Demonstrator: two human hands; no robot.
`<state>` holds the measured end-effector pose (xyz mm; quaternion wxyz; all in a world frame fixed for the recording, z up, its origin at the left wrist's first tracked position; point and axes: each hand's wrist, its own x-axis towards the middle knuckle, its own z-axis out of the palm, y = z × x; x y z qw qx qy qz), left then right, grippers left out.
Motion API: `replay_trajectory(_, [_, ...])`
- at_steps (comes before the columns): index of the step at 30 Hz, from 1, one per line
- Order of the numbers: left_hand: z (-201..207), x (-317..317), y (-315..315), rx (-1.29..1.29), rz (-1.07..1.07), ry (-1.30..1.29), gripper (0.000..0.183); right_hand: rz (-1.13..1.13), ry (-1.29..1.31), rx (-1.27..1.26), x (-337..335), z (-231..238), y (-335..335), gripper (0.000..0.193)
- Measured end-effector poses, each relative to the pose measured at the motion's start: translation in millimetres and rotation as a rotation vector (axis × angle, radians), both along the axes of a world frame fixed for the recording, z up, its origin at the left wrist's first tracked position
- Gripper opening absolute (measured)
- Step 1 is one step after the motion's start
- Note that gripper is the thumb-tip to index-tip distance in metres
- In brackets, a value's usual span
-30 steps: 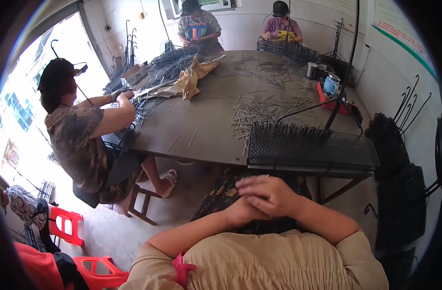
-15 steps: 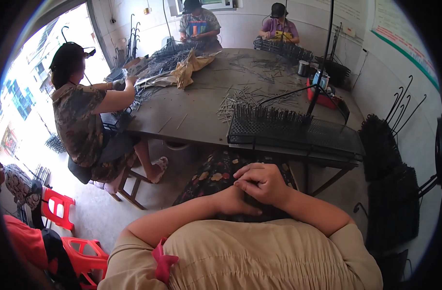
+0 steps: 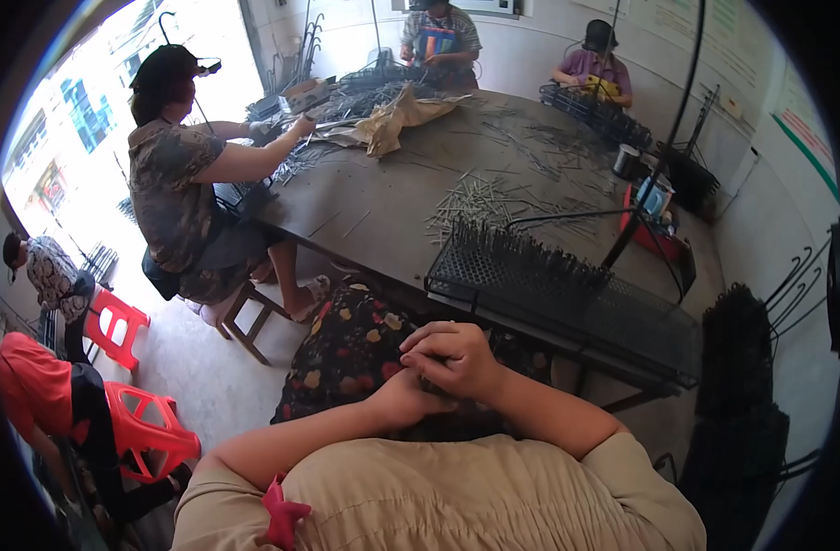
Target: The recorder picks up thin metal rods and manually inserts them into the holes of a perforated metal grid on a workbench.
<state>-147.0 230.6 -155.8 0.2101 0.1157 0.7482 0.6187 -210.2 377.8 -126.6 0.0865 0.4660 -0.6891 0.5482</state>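
My two hands are together above my lap, in front of a dark floral cloth (image 3: 323, 354). My right hand (image 3: 452, 360) lies on top, its fingers curled and closed over my left hand (image 3: 403, 400). The fingers of my left hand are mostly hidden beneath it. No tool or part shows in either hand. Just beyond, at the table's near edge, stands a black perforated metal rack (image 3: 576, 308) with a dense row of dark upright pieces (image 3: 521, 253) along its far side.
Loose thin rods (image 3: 479, 204) lie on the large table (image 3: 383, 197) beside brown wrapping paper (image 3: 397, 119). A tall dark pole (image 3: 663, 156) rises by a red bin (image 3: 654, 225). A co-worker (image 3: 176, 174) sits left, two more sit opposite; red stools (image 3: 149, 432) stand behind left.
My view has tilted and turned left, so the table and rack appear shifted to the right. My hands stay clasped. The co-worker at left has reached further over the table.
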Motion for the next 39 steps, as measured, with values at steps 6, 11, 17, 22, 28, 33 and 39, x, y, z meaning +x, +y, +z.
replay_trajectory(6, [21,-18,-11,0.436,0.342,-0.396,0.015,-0.005,-0.115,-0.210,-45,2,-37,0.031])
replay_trajectory(11, [42,-58,-34,0.551,0.537,-0.434,0.006,-0.132,-0.062,-0.239,-66,-4,-49,0.071])
replay_trajectory(17, [53,-124,-53,0.847,0.570,-0.400,0.010,-0.188,-0.267,-0.302,-92,-12,-60,0.067])
replay_trajectory(22, [78,-178,-56,1.065,0.576,-0.235,0.014,0.009,-0.884,-0.894,-121,21,-100,0.046])
replay_trajectory(28, [72,-203,-50,0.848,0.422,0.078,0.019,-0.158,-0.924,-1.090,-158,40,-124,0.042])
replay_trajectory(33, [53,-214,-71,0.837,0.367,-0.008,0.017,-0.377,-0.809,-1.014,-170,26,-145,0.042])
replay_trajectory(39, [33,-196,-97,0.864,0.319,-0.159,0.018,-0.571,-0.786,-0.875,-145,20,-169,0.041])
